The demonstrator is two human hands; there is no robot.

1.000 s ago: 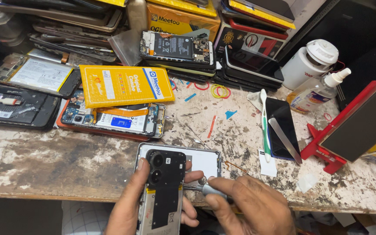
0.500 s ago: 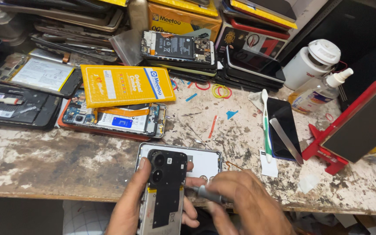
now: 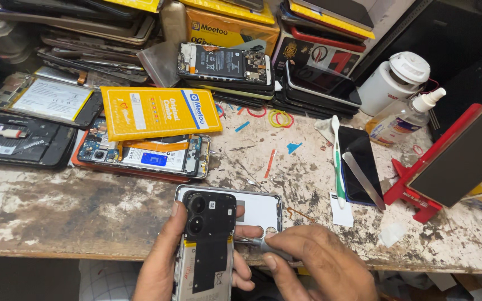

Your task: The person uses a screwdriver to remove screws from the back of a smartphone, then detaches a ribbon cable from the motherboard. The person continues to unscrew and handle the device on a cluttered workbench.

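— At the near edge of the stained workbench [image 3: 57, 212], what is the left hand [image 3: 163, 267] doing?

— It is coming up from below, palm turned inward, and is wrapping around an opened phone [image 3: 206, 239] that is standing nearly upright with its black camera end at the top. The thumb is pressing along the phone's left side while the fingers are curling round the right side, so the hand is closing firmly on it.

— And the right hand [image 3: 319, 265]?

— It is lying lower right, knuckles up, with the fingers bunching into a pinch on a small screwdriver [image 3: 266, 244]. The tool is pointing left, and its tip is reaching the phone's right edge about halfway down.

— What is lying around them?

— Just behind the phone, a white back cover [image 3: 260, 207] is resting flat on the bench. Farther back, a yellow box [image 3: 160, 111] is sitting on another opened phone [image 3: 146, 159]. To the right, a toothbrush [image 3: 338, 161] and a metal blade [image 3: 364, 179] are lying across a dark phone [image 3: 358, 150], beside a red stand [image 3: 414, 195] and a white bottle [image 3: 394, 81].
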